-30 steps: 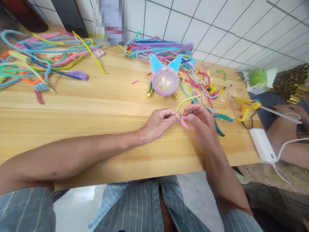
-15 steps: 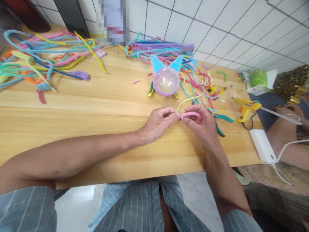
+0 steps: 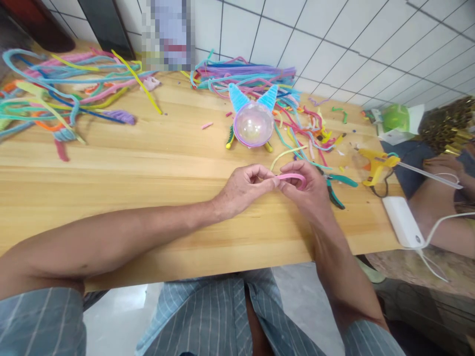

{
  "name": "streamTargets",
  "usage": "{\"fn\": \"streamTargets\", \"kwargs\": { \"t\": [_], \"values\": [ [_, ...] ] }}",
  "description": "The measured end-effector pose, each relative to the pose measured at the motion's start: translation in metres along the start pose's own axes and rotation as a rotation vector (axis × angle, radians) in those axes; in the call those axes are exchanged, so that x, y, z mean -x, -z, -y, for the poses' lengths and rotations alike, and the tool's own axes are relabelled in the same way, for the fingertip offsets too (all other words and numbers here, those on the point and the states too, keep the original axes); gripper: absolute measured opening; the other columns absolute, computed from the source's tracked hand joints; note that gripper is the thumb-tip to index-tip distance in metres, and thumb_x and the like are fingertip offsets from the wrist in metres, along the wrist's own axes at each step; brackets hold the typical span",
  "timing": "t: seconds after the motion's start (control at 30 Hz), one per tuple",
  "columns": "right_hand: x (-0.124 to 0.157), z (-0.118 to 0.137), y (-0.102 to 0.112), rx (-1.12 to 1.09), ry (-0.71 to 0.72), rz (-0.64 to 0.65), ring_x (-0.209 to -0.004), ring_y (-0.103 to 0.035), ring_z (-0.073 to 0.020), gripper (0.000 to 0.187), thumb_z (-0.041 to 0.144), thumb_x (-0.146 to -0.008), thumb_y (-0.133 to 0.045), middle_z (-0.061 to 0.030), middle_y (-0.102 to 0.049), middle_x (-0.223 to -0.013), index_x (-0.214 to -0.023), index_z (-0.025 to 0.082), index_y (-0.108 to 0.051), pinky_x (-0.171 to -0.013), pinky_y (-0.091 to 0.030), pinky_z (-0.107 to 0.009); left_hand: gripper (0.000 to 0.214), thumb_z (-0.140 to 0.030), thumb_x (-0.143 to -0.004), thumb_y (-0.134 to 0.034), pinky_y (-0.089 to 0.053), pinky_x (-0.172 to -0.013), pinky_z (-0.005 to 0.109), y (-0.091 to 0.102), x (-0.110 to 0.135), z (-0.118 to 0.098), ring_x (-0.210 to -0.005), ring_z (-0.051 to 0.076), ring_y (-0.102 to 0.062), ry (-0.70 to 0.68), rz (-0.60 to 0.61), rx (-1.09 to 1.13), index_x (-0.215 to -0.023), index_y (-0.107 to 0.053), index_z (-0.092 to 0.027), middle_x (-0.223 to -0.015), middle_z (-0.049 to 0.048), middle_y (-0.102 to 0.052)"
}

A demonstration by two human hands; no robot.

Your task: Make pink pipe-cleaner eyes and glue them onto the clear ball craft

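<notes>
Between my fingertips is a pink pipe cleaner (image 3: 293, 176), bent into a loop that curves toward my right palm. My left hand (image 3: 249, 187) pinches its left end with thumb and forefinger. My right hand (image 3: 307, 187) is closed on it too, thumb and fingers meeting close to the left fingertips. Just beyond my hands lies a pale yellow pipe cleaner (image 3: 285, 154). Farther back stands a clear ball (image 3: 254, 126) with a purple rim, two blue fuzzy ears (image 3: 267, 97) and yellow-tipped feet.
Teal-handled pliers (image 3: 342, 180) lie right of my right hand. Beyond them are a yellow glue gun (image 3: 376, 163) and a white power bank (image 3: 403, 222). Pipe cleaner piles lie at left (image 3: 74, 94) and back (image 3: 248, 76). Another person's arm (image 3: 434, 198) rests at the right edge.
My right fingers have come closer to my left fingertips, and the pink loop looks flatter and smaller. A dark tip seen at its left end is now covered.
</notes>
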State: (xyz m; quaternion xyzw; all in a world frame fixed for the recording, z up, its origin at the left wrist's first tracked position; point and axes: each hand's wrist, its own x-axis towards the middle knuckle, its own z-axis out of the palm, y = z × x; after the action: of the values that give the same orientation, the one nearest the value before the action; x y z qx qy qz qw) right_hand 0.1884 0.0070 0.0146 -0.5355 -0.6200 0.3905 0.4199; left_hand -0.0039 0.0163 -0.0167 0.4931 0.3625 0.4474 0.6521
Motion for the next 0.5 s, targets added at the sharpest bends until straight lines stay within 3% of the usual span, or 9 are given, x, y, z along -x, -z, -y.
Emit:
{"fn": "streamTargets", "kwargs": {
  "t": [0.23,0.5],
  "values": [
    [-0.0001,-0.0005,-0.0015,-0.011,-0.005,-0.022,-0.074,-0.069,-0.0167,0.029,0.034,-0.076,-0.092,0.0038,-0.073,-0.083,-0.095,0.028,-0.07,-0.066,-0.057,-0.031,0.029,-0.045,-0.087,-0.08,-0.048,-0.075,0.027,0.0016,0.0009,0.0003,-0.075,0.012,-0.06,-0.023,-0.005,-0.05,-0.088,-0.078,-0.017,-0.083,0.0004,-0.075],
    [0.0005,-0.0003,-0.0008,0.011,0.004,-0.004,-0.076,-0.07,-0.0173,0.022,0.029,-0.079,-0.085,0.0033,-0.074,-0.085,-0.095,0.028,-0.069,-0.068,-0.058,-0.032,0.033,-0.051,-0.088,-0.078,-0.041,-0.065,0.027,0.0017,0.0009,-0.0045,-0.064,0.01,-0.047,0.007,0.021,-0.025,-0.083,-0.072,-0.019,-0.07,-0.0047,-0.059]
  ]
}}
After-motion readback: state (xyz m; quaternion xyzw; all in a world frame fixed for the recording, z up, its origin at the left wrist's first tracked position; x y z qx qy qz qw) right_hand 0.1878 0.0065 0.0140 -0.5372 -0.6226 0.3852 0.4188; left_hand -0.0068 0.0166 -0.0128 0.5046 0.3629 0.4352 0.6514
